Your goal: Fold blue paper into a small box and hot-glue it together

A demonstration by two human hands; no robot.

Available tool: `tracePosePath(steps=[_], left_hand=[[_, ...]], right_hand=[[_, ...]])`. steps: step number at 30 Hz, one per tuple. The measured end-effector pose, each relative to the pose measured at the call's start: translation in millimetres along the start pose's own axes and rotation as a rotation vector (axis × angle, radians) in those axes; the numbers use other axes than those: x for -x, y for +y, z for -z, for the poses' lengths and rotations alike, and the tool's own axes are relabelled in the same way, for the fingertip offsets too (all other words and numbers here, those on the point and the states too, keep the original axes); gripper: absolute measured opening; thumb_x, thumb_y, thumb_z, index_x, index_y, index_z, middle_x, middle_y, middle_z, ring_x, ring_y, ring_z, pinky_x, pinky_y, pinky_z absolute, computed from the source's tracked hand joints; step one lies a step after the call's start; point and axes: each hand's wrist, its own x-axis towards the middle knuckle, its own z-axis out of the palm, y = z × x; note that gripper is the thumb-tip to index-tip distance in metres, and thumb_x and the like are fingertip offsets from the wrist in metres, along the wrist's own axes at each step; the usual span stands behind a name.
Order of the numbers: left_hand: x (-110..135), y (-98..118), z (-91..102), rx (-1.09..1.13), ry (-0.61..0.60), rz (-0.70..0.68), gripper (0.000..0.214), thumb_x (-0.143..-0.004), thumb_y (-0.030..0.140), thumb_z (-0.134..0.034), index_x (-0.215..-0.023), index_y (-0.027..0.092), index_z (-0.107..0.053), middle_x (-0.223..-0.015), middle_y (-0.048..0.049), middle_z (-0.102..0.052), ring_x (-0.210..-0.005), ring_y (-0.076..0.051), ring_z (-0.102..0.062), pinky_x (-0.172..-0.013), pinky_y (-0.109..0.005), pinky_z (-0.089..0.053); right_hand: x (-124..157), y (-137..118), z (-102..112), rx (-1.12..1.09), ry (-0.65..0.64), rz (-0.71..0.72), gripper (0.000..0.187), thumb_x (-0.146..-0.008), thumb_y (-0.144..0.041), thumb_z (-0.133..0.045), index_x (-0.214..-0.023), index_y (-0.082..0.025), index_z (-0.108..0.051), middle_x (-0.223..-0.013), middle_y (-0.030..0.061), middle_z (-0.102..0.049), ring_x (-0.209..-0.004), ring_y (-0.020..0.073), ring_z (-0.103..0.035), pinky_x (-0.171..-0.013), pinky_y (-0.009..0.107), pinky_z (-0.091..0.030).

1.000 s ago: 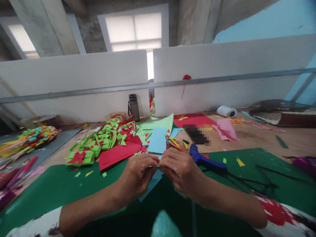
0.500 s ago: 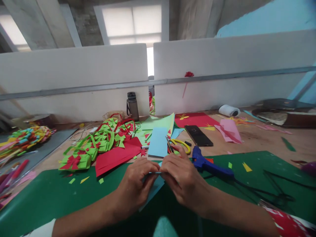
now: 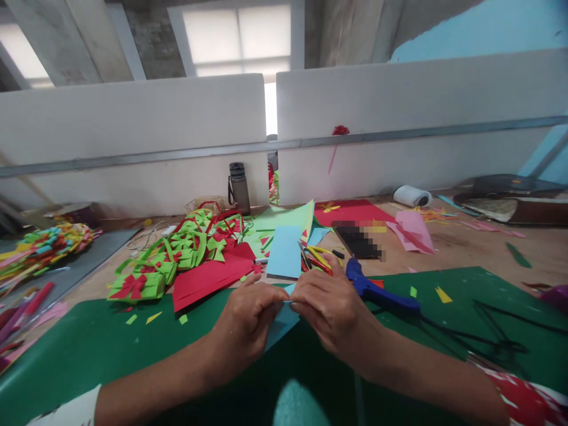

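Both hands meet over the green mat, pinching a sheet of light blue paper. My left hand grips its upper edge between thumb and fingers. Right beside it, my right hand pinches the same edge, and the fingertips nearly touch. Most of the sheet hangs below and behind the fingers, partly hidden. Just beyond the hands lies a light blue paper rectangle. Scissors with yellow handles lie behind my right hand. A blue glue gun rests to the right of it.
Red paper sheets and green paper bags with red bows lie to the left. A dark bottle stands by the white partition. A phone, pink paper and a white roll are at the back right.
Both hands still pinch the blue paper, with the fingertips slightly higher. Less of the sheet shows below the hands than before.
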Motion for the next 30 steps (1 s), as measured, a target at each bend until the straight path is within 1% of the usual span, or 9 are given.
tracePosePath(steps=[4, 7, 10, 14, 19, 23, 25, 28, 30], left_hand=[[0.9, 2.8, -0.6, 0.006, -0.005, -0.027, 0.023, -0.085, 0.008, -0.043, -0.098, 0.020, -0.058, -0.089, -0.0044, -0.069, -0.082, -0.016, -0.064, -0.097, -0.040, -0.035], [-0.1, 5.6, 3.1, 0.007, -0.072, -0.006, 0.023, -0.085, 0.009, -0.042, -0.095, 0.019, -0.060, -0.086, -0.0042, -0.068, -0.079, -0.016, -0.062, -0.097, -0.042, -0.034], [-3.5, 9.7, 10.1, 0.041, -0.126, 0.022, 0.024, -0.086, 0.010, -0.041, -0.092, 0.020, -0.062, -0.085, -0.0022, -0.068, -0.079, -0.015, -0.061, -0.096, -0.039, -0.035], [-8.1, 12.8, 18.7, 0.077, -0.110, 0.001, 0.024, -0.086, 0.011, -0.041, -0.086, 0.018, -0.064, -0.082, -0.0048, -0.068, -0.076, -0.016, -0.061, -0.081, -0.031, -0.044], [-12.2, 10.2, 26.6, 0.171, -0.092, 0.044, 0.023, -0.086, 0.013, -0.043, -0.083, 0.017, -0.066, -0.083, -0.0050, -0.068, -0.076, -0.016, -0.062, -0.068, -0.023, -0.046], [-18.3, -2.5, 37.7, 0.301, -0.019, 0.255, 0.019, -0.083, 0.022, -0.051, -0.071, 0.016, -0.065, -0.064, -0.0005, -0.062, -0.058, -0.012, -0.054, -0.051, -0.019, -0.041], [-20.0, -13.4, 43.2, 0.443, 0.067, 0.412, 0.015, -0.079, 0.027, -0.059, -0.072, 0.015, -0.064, -0.060, 0.0011, -0.058, -0.053, -0.010, -0.050, -0.048, -0.018, -0.038], [-18.0, -30.1, 44.7, 0.813, 0.182, 0.609, 0.017, -0.078, 0.031, -0.063, -0.076, 0.014, -0.060, -0.060, 0.0030, -0.056, -0.053, -0.009, -0.051, -0.053, -0.019, -0.044], [-14.4, -37.7, 39.7, 1.059, 0.276, 0.705, 0.018, -0.073, 0.028, -0.070, -0.081, 0.016, -0.058, -0.063, 0.0038, -0.057, -0.054, -0.008, -0.054, -0.057, -0.021, -0.048]], right_hand=[[-0.9, -4.9, 2.7, -0.006, -0.040, -0.022, 0.018, -0.086, -0.015, -0.043, -0.071, -0.017, -0.052, -0.068, 0.0008, -0.057, -0.068, 0.0141, -0.051, -0.092, 0.044, -0.026], [-2.1, -7.5, 6.1, -0.018, -0.070, -0.008, 0.015, -0.084, -0.012, -0.045, -0.071, -0.017, -0.053, -0.069, 0.0013, -0.057, -0.070, 0.0148, -0.051, -0.088, 0.041, -0.031], [-4.8, -8.1, 10.3, -0.006, -0.084, 0.025, 0.014, -0.081, -0.009, -0.045, -0.075, -0.017, -0.055, -0.070, 0.0019, -0.058, -0.072, 0.0160, -0.052, -0.091, 0.044, -0.029], [-8.1, -6.7, 16.6, 0.024, -0.070, 0.047, 0.017, -0.081, -0.008, -0.043, -0.075, -0.017, -0.055, -0.069, 0.0011, -0.058, -0.073, 0.0160, -0.053, -0.095, 0.048, -0.021], [-10.2, -3.0, 21.9, 0.000, -0.048, 0.019, 0.017, -0.083, -0.010, -0.044, -0.073, -0.018, -0.056, -0.071, -0.0002, -0.060, -0.074, 0.0147, -0.055, -0.093, 0.045, -0.025], [-10.9, 10.0, 24.3, -0.114, 0.074, -0.101, 0.011, -0.086, -0.020, -0.049, -0.087, -0.020, -0.060, -0.085, 0.0008, -0.066, -0.085, 0.0169, -0.059, -0.097, 0.048, -0.023], [-10.7, 22.4, 25.3, -0.221, 0.164, -0.246, 0.021, -0.087, -0.033, -0.051, -0.103, -0.022, -0.059, -0.099, 0.0044, -0.066, -0.095, 0.0206, -0.058, -0.096, 0.048, -0.028], [-9.7, 41.5, 24.5, -0.479, 0.226, -0.491, 0.037, -0.089, -0.046, -0.043, -0.111, -0.020, -0.056, -0.101, 0.0084, -0.065, -0.099, 0.0226, -0.058, -0.086, 0.043, -0.043], [-8.9, 49.1, 20.6, -0.655, 0.182, -0.605, 0.044, -0.087, -0.050, -0.042, -0.113, -0.017, -0.055, -0.102, 0.0100, -0.065, -0.098, 0.0223, -0.060, -0.082, 0.039, -0.047]])
